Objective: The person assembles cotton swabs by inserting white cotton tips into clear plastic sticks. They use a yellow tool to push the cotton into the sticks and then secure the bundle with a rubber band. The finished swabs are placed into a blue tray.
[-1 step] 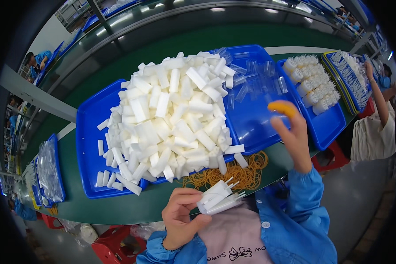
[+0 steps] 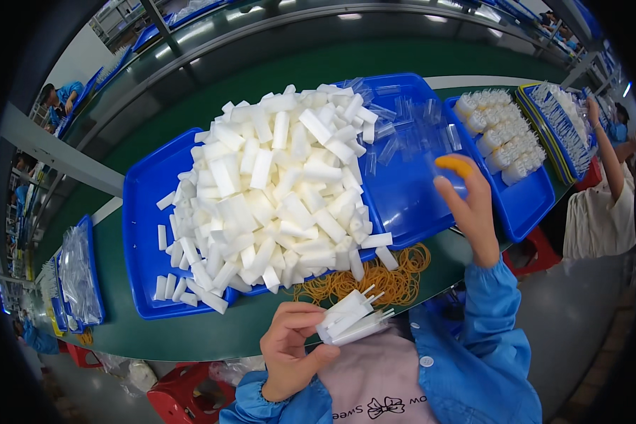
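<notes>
My left hand (image 2: 293,350) is close to my chest and grips a small bundle of white blocks (image 2: 350,319) that fan out to the right. My right hand (image 2: 473,212) is raised over the blue tray of clear plastic sleeves (image 2: 410,134), with an orange finger cot (image 2: 454,165) on one fingertip. Its fingers curl at the sleeves, and whether they pinch one is unclear. A big heap of white blocks (image 2: 275,184) fills the large blue tray (image 2: 143,212) in front of me. A pile of tan rubber bands (image 2: 378,281) lies on the green table between the tray and my body.
To the right, another blue tray (image 2: 526,201) holds bundled white pieces (image 2: 502,145), with a further tray of parts (image 2: 562,116) beyond it. A co-worker's arm (image 2: 608,162) reaches in at the far right. At the left edge is a tray of clear bags (image 2: 81,272). Red stools (image 2: 173,399) stand below.
</notes>
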The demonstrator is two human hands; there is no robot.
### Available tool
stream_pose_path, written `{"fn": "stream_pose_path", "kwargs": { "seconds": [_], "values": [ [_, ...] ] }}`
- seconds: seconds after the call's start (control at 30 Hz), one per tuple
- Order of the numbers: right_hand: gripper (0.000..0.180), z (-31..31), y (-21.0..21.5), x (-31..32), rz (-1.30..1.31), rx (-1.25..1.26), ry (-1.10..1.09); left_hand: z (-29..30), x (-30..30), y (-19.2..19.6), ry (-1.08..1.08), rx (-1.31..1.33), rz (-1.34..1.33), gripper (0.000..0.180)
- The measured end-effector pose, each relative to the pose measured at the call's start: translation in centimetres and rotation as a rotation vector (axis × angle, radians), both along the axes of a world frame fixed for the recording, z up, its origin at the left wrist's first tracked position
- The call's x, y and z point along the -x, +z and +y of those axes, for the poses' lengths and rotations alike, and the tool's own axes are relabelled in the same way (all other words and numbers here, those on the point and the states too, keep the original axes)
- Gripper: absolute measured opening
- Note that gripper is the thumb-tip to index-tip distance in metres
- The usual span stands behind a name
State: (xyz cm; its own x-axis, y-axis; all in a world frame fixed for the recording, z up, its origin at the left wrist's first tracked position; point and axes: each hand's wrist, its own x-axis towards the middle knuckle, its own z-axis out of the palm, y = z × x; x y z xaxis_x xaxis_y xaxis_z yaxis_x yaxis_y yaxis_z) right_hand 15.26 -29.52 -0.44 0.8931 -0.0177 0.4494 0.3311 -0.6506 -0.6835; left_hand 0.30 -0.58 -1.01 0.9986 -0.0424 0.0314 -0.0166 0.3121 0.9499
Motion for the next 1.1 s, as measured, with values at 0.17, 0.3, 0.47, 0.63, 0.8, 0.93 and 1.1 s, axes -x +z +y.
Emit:
{"fn": "stream_pose_path", "kwargs": {
  "seconds": [0.17, 0.3, 0.47, 0.63, 0.8, 0.93, 1.1],
  "values": [
    [0.024, -3.0, -4.1, -2.5, 0.190, 0.394, -0.209, -0.2, 0.0, 0.4, -0.011, 0.038, -0.007, 0.047],
    [0.020, -1.3, -1.9, -0.5, 0.203, -0.189, -0.013, 0.1, -0.2, 0.2, 0.008, 0.068, 0.047, 0.054],
    [0.020, 2.8, 3.1, 5.8, 0.429, -0.540, 0.471, -0.4, -0.4, 0.1, -0.025, -0.086, 0.008, 0.063],
    [0.024, 4.7, 2.7, 7.4, 0.315, -0.477, 0.408, -0.7, -0.2, 0.4, -0.042, -0.345, -0.081, 0.059],
    [0.021, 4.3, 2.4, 6.9, 0.472, -0.677, 0.518, -0.5, 0.2, 0.8, -0.025, -0.479, -0.150, 0.058],
    [0.020, 4.3, 2.4, 6.9, 0.509, -0.637, 0.581, -0.8, -0.3, 1.1, -0.011, -0.550, -0.293, 0.053],
    [0.022, 5.0, 2.3, 7.2, 0.512, -0.701, 0.516, -1.0, 0.0, 1.9, -0.055, -0.636, -0.176, 0.051]
  ]
}}
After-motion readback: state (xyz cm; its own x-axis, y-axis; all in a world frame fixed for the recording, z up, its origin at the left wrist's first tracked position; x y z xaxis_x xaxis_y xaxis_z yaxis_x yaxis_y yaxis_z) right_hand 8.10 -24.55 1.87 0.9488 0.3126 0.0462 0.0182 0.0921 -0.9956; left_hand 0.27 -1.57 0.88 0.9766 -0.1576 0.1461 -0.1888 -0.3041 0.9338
